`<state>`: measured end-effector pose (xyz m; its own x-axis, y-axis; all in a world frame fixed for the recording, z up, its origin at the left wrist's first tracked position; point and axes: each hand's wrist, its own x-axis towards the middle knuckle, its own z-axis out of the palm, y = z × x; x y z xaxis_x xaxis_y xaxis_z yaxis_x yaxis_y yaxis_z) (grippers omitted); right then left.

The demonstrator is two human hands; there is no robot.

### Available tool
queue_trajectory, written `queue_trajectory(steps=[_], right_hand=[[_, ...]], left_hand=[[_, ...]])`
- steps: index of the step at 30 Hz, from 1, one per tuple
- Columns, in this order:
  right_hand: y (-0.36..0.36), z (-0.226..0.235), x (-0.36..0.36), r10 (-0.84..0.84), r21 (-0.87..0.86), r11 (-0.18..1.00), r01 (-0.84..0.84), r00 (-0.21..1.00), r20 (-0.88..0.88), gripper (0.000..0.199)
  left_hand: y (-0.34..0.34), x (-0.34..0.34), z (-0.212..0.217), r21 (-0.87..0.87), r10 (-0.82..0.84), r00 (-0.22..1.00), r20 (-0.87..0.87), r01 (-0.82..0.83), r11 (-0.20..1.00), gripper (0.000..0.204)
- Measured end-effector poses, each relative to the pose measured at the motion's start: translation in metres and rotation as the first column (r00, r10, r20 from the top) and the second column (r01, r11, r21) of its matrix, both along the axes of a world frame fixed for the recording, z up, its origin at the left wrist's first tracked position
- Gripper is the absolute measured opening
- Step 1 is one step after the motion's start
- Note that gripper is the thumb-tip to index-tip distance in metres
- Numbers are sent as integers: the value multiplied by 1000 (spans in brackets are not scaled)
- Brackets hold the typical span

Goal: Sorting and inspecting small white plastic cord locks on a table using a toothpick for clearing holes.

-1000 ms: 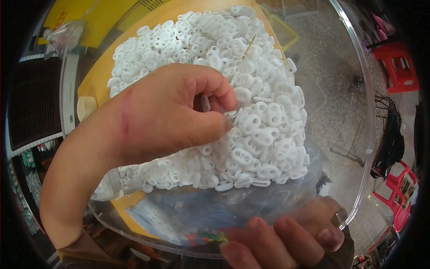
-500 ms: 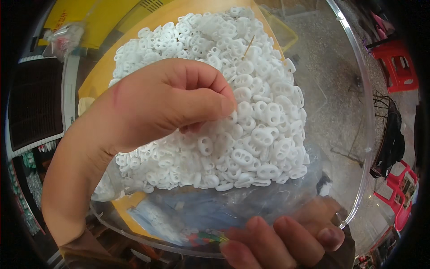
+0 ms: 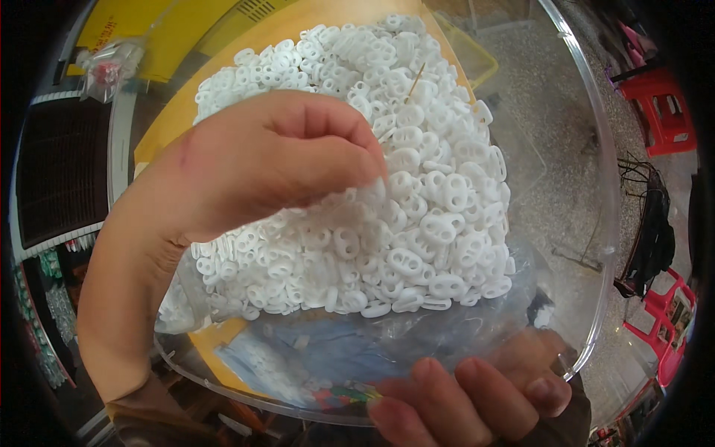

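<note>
A heap of small white plastic pieces with two holes [image 3: 406, 262] fills the middle of the view. Over its left part reaches my left hand [image 3: 298, 153], thumb and index finger pinched together. A blurred white two-hole piece shows at their tips; the curled fingers hide most of it. At the lower edge my right hand [image 3: 469, 402] has its fingers curled upward beside the front of a clear plastic tub [image 3: 603, 141]. Whatever it holds is hidden. A thin tan stick [image 3: 415, 82] stands up from the far part of the heap.
Crumpled clear plastic film [image 3: 521, 268] lies along the heap's near right side. Yellow-orange sheet [image 3: 167, 123] shows under the heap. Red plastic stools [image 3: 659, 112] and a black bag [image 3: 646, 231] stand on the floor to the right. A dark rack [image 3: 63, 171] is at left.
My left hand has shifted slightly left and up, its fingertips still pinched. The right hand has stayed nearly in place. The heap appears slightly lower in view.
</note>
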<state>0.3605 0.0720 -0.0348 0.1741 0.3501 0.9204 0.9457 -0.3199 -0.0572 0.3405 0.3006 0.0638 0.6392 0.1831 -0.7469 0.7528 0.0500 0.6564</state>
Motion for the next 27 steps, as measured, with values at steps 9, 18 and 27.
queue_trajectory(steps=[9, 18, 27], right_hand=[[2, 11, -38, -291, -212, 953, 217, 851, -438, 22], [-4, 12, -25, -113, -125, 989, 77, 944, -311, 22], [-3, 10, -4, 61, -73, 995, -74, 985, -163, 21]], left_hand=[[-12, -5, -7, 452, -189, 979, 74, 136, 881, 7], [-18, -2, -3, 324, -164, 986, 10, 152, 934, 8], [-19, -3, -11, 369, -179, 982, 56, 146, 918, 6]])
